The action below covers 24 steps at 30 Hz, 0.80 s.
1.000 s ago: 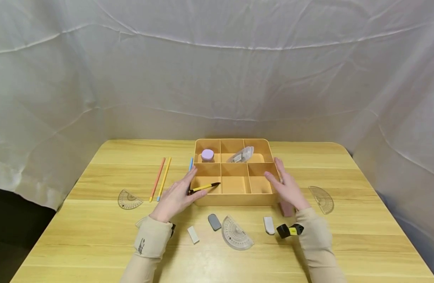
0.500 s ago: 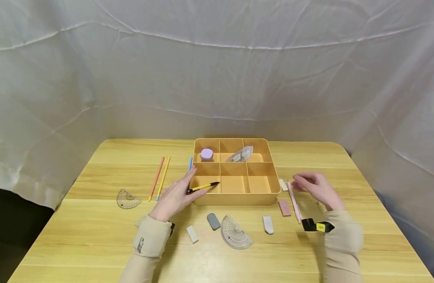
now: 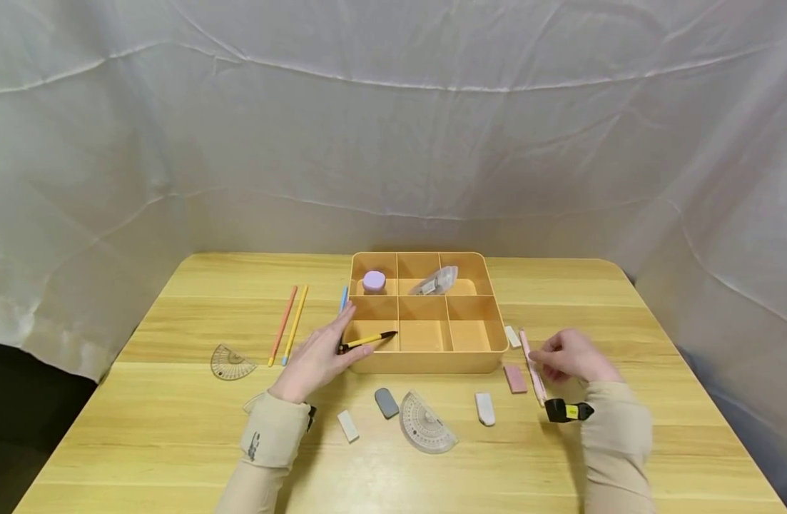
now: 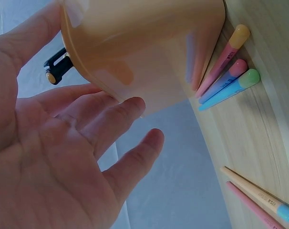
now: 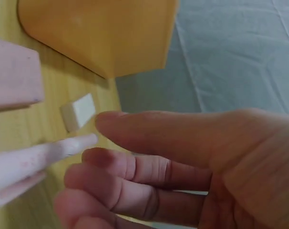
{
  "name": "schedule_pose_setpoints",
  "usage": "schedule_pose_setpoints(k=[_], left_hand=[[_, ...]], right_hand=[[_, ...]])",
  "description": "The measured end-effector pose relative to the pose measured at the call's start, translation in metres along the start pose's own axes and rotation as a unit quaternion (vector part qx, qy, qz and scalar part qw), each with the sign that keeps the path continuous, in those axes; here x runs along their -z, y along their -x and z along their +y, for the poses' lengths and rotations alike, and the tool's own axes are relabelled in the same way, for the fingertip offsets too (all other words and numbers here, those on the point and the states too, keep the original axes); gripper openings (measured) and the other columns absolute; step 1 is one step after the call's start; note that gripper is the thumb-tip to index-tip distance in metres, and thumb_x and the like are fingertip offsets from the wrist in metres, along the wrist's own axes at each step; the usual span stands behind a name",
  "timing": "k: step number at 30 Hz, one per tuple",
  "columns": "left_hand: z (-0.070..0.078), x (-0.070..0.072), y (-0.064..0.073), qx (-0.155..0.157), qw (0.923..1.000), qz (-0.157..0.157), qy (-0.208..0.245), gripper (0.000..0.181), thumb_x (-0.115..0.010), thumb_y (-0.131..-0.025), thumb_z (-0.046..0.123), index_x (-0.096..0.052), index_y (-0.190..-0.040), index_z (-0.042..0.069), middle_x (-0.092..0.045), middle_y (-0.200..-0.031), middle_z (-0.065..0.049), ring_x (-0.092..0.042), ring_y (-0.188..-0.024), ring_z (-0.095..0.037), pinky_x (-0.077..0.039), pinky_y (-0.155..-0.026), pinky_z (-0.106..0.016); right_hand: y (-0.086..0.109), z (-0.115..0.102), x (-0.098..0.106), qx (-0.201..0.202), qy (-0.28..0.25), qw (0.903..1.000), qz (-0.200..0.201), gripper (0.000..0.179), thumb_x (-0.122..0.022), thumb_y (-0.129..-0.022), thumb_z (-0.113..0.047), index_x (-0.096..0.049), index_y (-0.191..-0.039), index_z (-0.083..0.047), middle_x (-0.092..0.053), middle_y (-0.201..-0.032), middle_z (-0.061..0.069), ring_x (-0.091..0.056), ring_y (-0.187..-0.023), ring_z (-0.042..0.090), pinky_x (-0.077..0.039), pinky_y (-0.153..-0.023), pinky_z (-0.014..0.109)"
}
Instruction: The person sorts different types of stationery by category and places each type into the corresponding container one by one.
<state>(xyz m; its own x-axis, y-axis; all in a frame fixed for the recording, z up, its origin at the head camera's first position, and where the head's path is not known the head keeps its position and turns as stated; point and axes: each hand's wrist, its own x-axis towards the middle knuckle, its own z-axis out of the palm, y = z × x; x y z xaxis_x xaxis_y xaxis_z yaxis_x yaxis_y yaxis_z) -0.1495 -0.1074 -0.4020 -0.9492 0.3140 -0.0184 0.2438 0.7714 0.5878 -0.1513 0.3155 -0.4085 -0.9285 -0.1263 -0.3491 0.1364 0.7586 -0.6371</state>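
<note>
Left hand (image 3: pixel 319 357) is spread out against the left side of the orange organizer (image 3: pixel 432 363), right by the yellow-and-black pen (image 3: pixel 370 340) tilted in its front-left compartment. Right hand (image 3: pixel 576 355) has its fingers loosely bent, thumb apart from them, over by the pink pens (image 3: pixel 535 378) on the counter (image 3: pixel 175 428), near the pink eraser (image 3: pixel 515 379). Can't tell if it's touching them tho.

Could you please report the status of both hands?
Left hand against organizer, left side. Right hand at pink pen, not gripping it. White eraser between pen and organizer, possibly in the way.
</note>
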Motion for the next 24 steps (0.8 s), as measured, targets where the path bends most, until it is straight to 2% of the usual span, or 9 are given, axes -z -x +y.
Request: schedule_pose_setpoints(k=[4,13,19,24], left_hand=[[0.0,0.0,0.0,0.0,1.0,-0.001,0.001,0.084,-0.063,-0.097,0.044,-0.022,-0.16,0.007,-0.02,-0.167,-0.01,-0.034,-0.148,-0.04,-0.028,-0.121,-0.061],[0.001,0.0,0.0,-0.001,1.0,-0.003,0.001,0.084,-0.063,-0.098,0.043,-0.022,-0.16,0.006,-0.02,-0.167,-0.012,-0.033,-0.149,-0.038,-0.026,-0.123,-0.059],[0.001,0.0,0.0,0.0,1.0,-0.002,0.005,0.083,-0.063,-0.098,0.043,-0.022,-0.16,0.006,-0.02,-0.167,-0.011,-0.034,-0.148,-0.039,-0.029,-0.121,-0.059],[0.001,0.0,0.0,-0.003,1.0,-0.003,0.005,0.083,-0.062,-0.098,0.044,-0.022,-0.159,0.005,-0.02,-0.167,-0.012,-0.032,-0.149,-0.036,-0.026,-0.123,-0.058]], right_hand=[[-0.001,0.002,-0.005,-0.018,0.003,0.9998,-0.003,0.025,-0.071,-0.092,-0.016,-0.069,-0.075,0.002,-0.066,-0.063,0.002,-0.06,-0.058,0.011,-0.055,-0.055,0.026],[-0.006,0.008,-0.012,-0.044,0.008,0.999,-0.003,0.026,-0.076,-0.086,-0.018,-0.066,-0.069,-0.002,-0.061,-0.055,0.0,-0.056,-0.05,0.009,-0.05,-0.05,0.023],[-0.008,0.01,-0.013,-0.057,0.024,0.9981,0.002,0.027,-0.077,-0.086,-0.021,-0.066,-0.068,-0.003,-0.062,-0.056,0.0,-0.057,-0.05,0.01,-0.051,-0.051,0.024],[-0.008,0.01,-0.013,-0.061,0.026,0.9978,0.005,0.027,-0.078,-0.084,-0.021,-0.066,-0.07,-0.003,-0.062,-0.057,0.001,-0.057,-0.051,0.01,-0.05,-0.051,0.023]])
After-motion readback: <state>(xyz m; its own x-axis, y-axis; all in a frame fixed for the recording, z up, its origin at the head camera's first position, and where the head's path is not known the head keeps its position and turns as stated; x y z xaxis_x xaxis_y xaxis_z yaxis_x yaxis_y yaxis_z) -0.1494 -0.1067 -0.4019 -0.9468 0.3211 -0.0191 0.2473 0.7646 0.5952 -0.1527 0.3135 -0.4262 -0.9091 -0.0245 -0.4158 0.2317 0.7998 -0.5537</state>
